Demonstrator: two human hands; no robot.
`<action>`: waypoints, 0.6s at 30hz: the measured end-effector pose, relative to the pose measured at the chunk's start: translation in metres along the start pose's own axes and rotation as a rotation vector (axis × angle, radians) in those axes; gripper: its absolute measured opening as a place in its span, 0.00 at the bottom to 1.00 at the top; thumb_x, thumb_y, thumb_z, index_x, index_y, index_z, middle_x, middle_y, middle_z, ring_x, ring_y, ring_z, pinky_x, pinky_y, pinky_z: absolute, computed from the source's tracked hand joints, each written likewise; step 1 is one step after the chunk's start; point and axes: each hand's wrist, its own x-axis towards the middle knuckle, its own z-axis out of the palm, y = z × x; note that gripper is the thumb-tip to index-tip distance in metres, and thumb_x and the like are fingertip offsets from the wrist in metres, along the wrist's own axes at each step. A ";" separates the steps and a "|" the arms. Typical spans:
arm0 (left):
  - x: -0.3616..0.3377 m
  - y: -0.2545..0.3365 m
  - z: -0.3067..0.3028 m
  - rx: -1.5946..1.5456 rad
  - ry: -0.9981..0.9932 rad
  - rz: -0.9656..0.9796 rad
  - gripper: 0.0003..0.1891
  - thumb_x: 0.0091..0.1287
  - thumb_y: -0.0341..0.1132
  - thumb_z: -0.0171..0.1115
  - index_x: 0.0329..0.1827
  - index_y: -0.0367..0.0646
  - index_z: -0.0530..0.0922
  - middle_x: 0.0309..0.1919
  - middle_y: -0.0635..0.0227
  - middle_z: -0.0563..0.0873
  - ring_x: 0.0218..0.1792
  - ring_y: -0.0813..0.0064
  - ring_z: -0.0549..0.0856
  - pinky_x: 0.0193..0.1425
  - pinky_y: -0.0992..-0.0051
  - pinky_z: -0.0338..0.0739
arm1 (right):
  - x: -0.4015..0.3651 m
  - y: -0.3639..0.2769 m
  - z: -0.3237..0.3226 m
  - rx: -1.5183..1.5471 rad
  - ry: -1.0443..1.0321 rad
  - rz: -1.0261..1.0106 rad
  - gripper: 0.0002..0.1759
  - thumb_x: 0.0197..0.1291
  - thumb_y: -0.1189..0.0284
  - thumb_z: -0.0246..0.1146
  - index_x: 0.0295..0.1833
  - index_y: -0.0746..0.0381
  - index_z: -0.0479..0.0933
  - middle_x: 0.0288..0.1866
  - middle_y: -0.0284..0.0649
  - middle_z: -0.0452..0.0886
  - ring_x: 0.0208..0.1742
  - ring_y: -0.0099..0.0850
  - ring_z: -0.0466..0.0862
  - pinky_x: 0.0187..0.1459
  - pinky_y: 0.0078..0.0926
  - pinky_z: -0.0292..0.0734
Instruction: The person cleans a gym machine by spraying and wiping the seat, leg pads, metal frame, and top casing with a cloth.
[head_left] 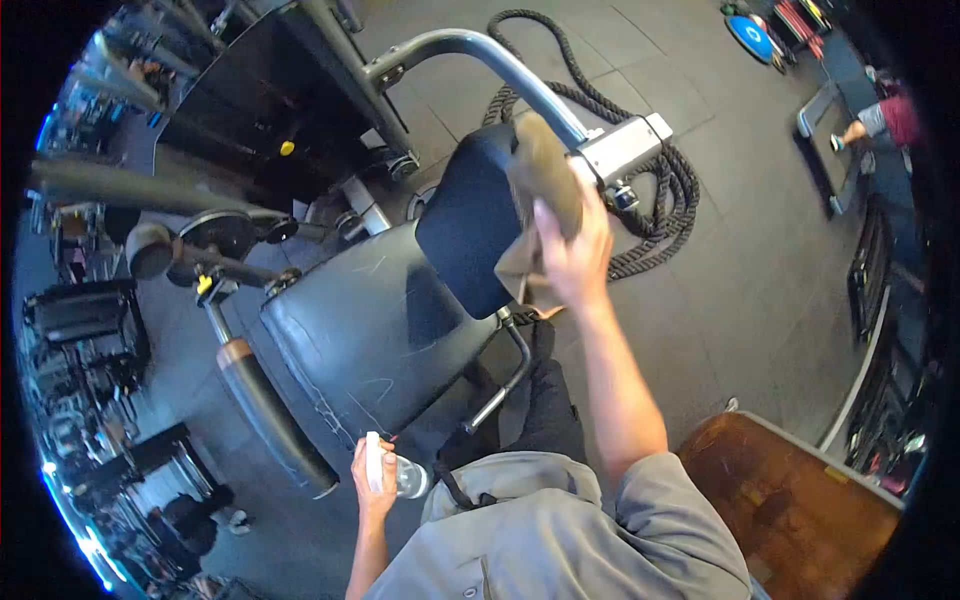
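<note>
My right hand (578, 255) is shut on a brown cloth (545, 170). The cloth lies over the edge of the black back pad (465, 215) of a gym machine, and part of it hangs below my fingers. Down by my waist, my left hand (370, 485) grips a clear spray bottle (411, 479) with a white trigger head. Between my two hands is the machine's wide, scuffed black seat (365, 310). Behind the pad, a curved grey frame tube (480, 50) runs to a light metal block (625, 150).
Thick black rope (680, 195) lies coiled on the tiled floor behind the machine. A padded lever arm (275, 415) sticks out on the left. A brown-topped box or bench (790, 510) stands at lower right. Farther off at right is another person's leg (855, 130).
</note>
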 end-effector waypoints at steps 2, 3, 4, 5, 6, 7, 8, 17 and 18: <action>0.001 0.007 0.007 0.006 -0.001 -0.016 0.24 0.74 0.52 0.60 0.39 0.33 0.78 0.34 0.57 0.78 0.35 0.60 0.81 0.42 0.64 0.75 | -0.062 0.019 0.014 0.243 0.223 0.095 0.30 0.72 0.65 0.60 0.73 0.69 0.66 0.67 0.56 0.76 0.71 0.49 0.74 0.72 0.44 0.66; 0.000 0.009 0.012 0.010 0.003 -0.023 0.24 0.74 0.52 0.60 0.39 0.33 0.78 0.34 0.57 0.78 0.35 0.61 0.81 0.42 0.64 0.75 | -0.092 0.036 0.025 0.105 0.159 0.019 0.24 0.71 0.67 0.60 0.66 0.69 0.70 0.62 0.56 0.78 0.66 0.52 0.77 0.68 0.47 0.68; -0.001 0.012 0.016 0.015 0.008 -0.033 0.24 0.74 0.52 0.60 0.39 0.33 0.78 0.34 0.57 0.78 0.35 0.61 0.81 0.42 0.64 0.74 | -0.121 0.052 0.035 -0.033 0.107 -0.066 0.18 0.70 0.68 0.61 0.59 0.69 0.74 0.56 0.55 0.80 0.60 0.55 0.79 0.65 0.51 0.71; -0.001 0.019 0.019 0.010 0.011 -0.040 0.24 0.74 0.51 0.60 0.39 0.33 0.78 0.34 0.57 0.78 0.35 0.61 0.81 0.42 0.64 0.74 | -0.151 0.068 0.046 -0.162 0.066 -0.156 0.13 0.69 0.69 0.61 0.51 0.69 0.78 0.51 0.54 0.82 0.54 0.58 0.82 0.61 0.54 0.73; -0.001 0.027 0.025 0.003 0.019 -0.048 0.23 0.74 0.51 0.60 0.39 0.33 0.78 0.34 0.57 0.78 0.35 0.62 0.81 0.42 0.65 0.74 | -0.135 0.068 0.039 0.108 -0.072 -0.062 0.14 0.71 0.71 0.58 0.54 0.68 0.79 0.55 0.55 0.80 0.61 0.58 0.77 0.68 0.54 0.65; -0.006 0.035 0.029 -0.002 0.025 -0.065 0.23 0.74 0.51 0.60 0.39 0.34 0.78 0.34 0.57 0.79 0.35 0.62 0.81 0.42 0.65 0.74 | -0.107 0.054 0.033 0.138 0.018 -0.073 0.14 0.71 0.71 0.58 0.56 0.67 0.79 0.58 0.56 0.79 0.65 0.59 0.75 0.71 0.54 0.62; -0.012 0.038 0.035 -0.036 0.056 -0.077 0.23 0.74 0.51 0.60 0.39 0.34 0.78 0.34 0.58 0.79 0.36 0.63 0.81 0.42 0.66 0.74 | -0.080 0.040 0.028 0.167 0.108 -0.088 0.15 0.71 0.71 0.58 0.57 0.66 0.80 0.61 0.57 0.78 0.68 0.59 0.73 0.74 0.54 0.60; -0.047 0.072 0.082 -0.019 0.115 -0.116 0.26 0.75 0.55 0.57 0.40 0.34 0.79 0.35 0.59 0.80 0.35 0.67 0.82 0.41 0.67 0.76 | 0.087 -0.017 0.003 -0.187 -0.588 -0.016 0.29 0.70 0.55 0.58 0.69 0.61 0.73 0.58 0.60 0.80 0.55 0.58 0.83 0.58 0.52 0.79; -0.051 0.077 0.087 -0.023 0.114 -0.114 0.26 0.75 0.54 0.57 0.40 0.33 0.79 0.35 0.59 0.80 0.35 0.67 0.82 0.41 0.67 0.76 | 0.117 -0.016 0.012 -0.079 -0.691 -0.129 0.27 0.69 0.53 0.58 0.59 0.65 0.81 0.52 0.59 0.84 0.54 0.54 0.85 0.57 0.49 0.80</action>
